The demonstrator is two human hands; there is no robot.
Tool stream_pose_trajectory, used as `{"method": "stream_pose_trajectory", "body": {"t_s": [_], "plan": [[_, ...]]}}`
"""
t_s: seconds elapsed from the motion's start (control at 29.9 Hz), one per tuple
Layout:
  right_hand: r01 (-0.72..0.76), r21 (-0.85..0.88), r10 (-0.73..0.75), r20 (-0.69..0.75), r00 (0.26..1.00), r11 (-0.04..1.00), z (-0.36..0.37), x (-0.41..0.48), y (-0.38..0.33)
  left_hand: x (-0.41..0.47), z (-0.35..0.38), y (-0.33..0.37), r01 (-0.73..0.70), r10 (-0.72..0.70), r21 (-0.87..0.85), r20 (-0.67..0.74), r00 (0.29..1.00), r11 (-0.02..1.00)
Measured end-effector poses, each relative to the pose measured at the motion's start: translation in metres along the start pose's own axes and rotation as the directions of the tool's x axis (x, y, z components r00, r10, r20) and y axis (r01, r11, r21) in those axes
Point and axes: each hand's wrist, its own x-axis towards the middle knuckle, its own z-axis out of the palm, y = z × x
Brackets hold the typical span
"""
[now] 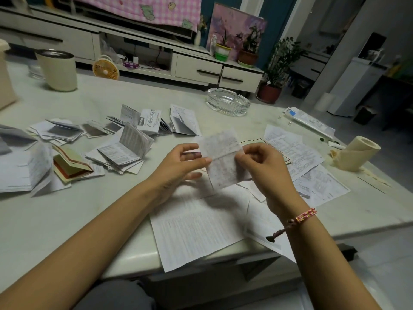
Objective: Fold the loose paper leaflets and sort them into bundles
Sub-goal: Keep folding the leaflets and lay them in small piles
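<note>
Left hand (178, 166) & right hand (266, 166) are each pinching a side of one leaflet (223, 159) above the worktop (93, 211), grip narrow, prob. to line up its crease. Folded ones (125, 151) are piling at left, flat sheets (196, 224) are waiting underneath.

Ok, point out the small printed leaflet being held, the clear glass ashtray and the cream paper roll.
small printed paper leaflet (221, 144): head view, upper half, above the crease.
clear ribbed glass ashtray (228, 101): head view, centre of its bowl.
cream paper roll (353, 156): head view, its curved side.
</note>
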Motion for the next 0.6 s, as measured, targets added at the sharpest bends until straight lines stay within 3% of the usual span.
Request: {"method": "stream_pose_trajectory", "body": {"t_s": [0.1,0.23,0.37,0.5,0.6], "plan": [[-0.095,0.160,0.085,0.069,0.994,0.982,0.001,-0.003,-0.001,-0.003,0.006,-0.001,0.011,-0.009,-0.038,0.046,0.999,0.999],[0.012,-0.089,0.002,0.162,0.987,0.996,0.005,-0.004,0.003,-0.001,0.005,-0.005,-0.073,0.074,0.040,-0.003,0.997,0.996],[0.239,-0.510,-0.171,0.177,0.969,0.826,0.008,-0.001,0.009,0.001,-0.002,-0.005,-0.174,0.171,0.128,0.029,0.985,0.977],[0.287,-0.602,-0.231,0.171,0.958,0.745,0.008,0.003,0.012,0.001,0.000,-0.007,-0.304,0.304,0.322,0.051,0.951,0.897],[0.240,-0.570,-0.213,0.116,0.970,0.785,0.007,0.008,0.012,0.004,-0.001,-0.008,-0.347,0.379,0.407,0.004,0.926,0.845]]}}
